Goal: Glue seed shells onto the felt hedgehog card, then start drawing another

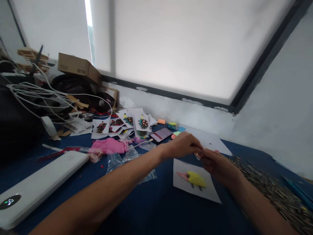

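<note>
My left hand and my right hand meet over the blue table, fingers pinched together at the tips. Whatever lies between them is too small and blurred to make out. Just below sits a white paper card bearing a flat hedgehog figure that looks like modelling clay, with a yellow body, pink snout and dark feet. Small lumps of coloured clay are behind my left hand. To the right of my right forearm spreads a heap of dark striped seeds, like sunflower seeds.
At the back lie several cards with seed-covered hedgehogs, beside a phone. Pink clay and plastic bags are left of centre. A long white device occupies the front left, below white cables and a cardboard box.
</note>
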A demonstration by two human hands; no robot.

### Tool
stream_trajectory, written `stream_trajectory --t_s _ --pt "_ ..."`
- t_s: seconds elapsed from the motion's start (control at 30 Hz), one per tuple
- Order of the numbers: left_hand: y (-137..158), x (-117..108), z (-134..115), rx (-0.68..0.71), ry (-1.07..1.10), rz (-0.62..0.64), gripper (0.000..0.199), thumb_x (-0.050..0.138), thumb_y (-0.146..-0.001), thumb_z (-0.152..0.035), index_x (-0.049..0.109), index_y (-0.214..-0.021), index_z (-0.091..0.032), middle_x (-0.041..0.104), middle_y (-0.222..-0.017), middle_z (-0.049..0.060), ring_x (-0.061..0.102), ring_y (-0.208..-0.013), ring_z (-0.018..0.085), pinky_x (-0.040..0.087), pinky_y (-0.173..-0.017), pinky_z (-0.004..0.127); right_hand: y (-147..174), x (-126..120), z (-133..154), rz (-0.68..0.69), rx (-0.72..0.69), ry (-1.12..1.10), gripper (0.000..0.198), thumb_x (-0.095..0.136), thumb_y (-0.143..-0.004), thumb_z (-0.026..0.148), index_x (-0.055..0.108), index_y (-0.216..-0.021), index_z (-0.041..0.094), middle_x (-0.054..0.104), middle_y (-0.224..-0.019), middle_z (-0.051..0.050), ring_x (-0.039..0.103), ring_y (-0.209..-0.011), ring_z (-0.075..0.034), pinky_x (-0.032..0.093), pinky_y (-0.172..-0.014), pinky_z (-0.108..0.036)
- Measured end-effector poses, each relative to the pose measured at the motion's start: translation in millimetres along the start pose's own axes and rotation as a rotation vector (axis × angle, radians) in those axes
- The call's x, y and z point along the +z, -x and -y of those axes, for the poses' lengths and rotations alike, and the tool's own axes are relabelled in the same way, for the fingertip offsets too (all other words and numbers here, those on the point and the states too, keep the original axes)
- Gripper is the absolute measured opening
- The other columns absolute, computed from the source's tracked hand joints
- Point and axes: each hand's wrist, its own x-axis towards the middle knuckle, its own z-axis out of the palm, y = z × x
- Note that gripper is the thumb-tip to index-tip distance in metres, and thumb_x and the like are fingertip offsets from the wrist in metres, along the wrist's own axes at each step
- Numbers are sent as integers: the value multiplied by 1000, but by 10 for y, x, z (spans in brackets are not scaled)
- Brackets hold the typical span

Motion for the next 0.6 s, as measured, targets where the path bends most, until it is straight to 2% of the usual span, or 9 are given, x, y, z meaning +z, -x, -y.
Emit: stream_trajectory --t_s 0.13,0.23,0.37,0.47,0.6 --pt "1 -12 -6 13 -184 -12 18 57 -83 -17 75 -86 -15 71 -74 3 59 -66 11 38 -63 20 1 2 12 -2 10 36 33 81 -57 41 64 -70 16 50 -69 3 35 -50 -4 25 -41 -19" --pt "7 6 0 -10 -240 -48 19 54 -85 -19 73 -85 -16 69 -74 3 57 -66 11 37 -63 21 21 32 16 -27 -2 63 34 82 -57 40 67 -76 16 53 -68 3 37 -50 -5 26 -42 -19" --pt "12 28 11 -73 -157 -113 17 53 -85 -19 69 -81 -15 68 -73 2 58 -67 11 39 -63 20 47 70 15 -123 -113 225 31 77 -61 40 67 -79 17 52 -56 5 38 -45 -7 26 -41 -21" --pt "13 21 4 -196 -41 -143 17 51 -87 -24 63 -81 -14 65 -68 1 58 -61 10 39 -59 20 45 54 14 -218 -235 259 19 68 -61 33 61 -72 20 55 -55 4 44 -47 -9 31 -43 -21" --pt "22 17 -6 -268 98 -115 34 41 -92 -31 53 -65 -14 54 -54 -2 53 -45 8 38 -50 19 41 33 29 -208 -251 298 9 53 -61 29 53 -59 20 57 -58 1 46 -47 -9 34 -43 -21"
